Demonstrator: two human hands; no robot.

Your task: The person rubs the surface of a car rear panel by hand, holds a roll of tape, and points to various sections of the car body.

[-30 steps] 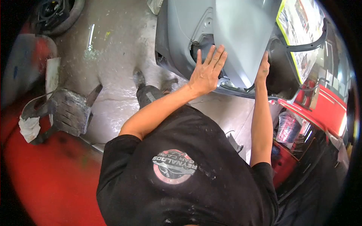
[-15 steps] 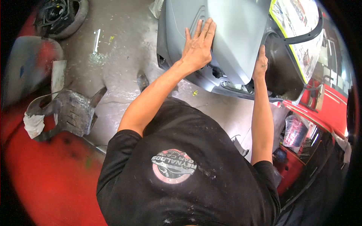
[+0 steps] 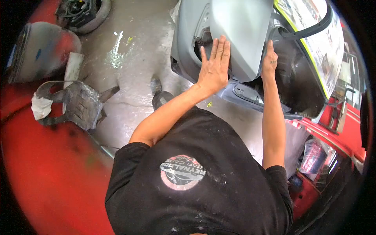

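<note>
A light grey car body panel (image 3: 243, 35) spans between my two hands, its lower end narrowing to a blunt tip. My left hand (image 3: 214, 70) lies flat against the panel's left edge, fingers stretched out. Beside those fingers a dark opening (image 3: 201, 41) shows in the grey bodywork (image 3: 186, 31). At the panel's right edge, my right hand (image 3: 269, 62) is closed, one finger pointing up along the edge; its other fingers are mostly hidden. Below the panel's tip is a grey lower section with an oval recess (image 3: 248, 93). The dark wheel arch (image 3: 301, 78) lies right of my right hand.
Paper masking with yellow-green edging (image 3: 317, 47) and a black curved strip (image 3: 309, 29) are at upper right. To the left stand a worn stool (image 3: 82, 107) with a white cloth (image 3: 41, 105), a wheel (image 3: 92, 17) and a red painted surface (image 3: 55, 176). A plastic-wrapped item (image 3: 313, 154) is at right.
The panel has shifted away from me and right relative to the bodywork, exposing the dark opening and more of the lower section. Both hands stay on it. The whole view has shifted slightly.
</note>
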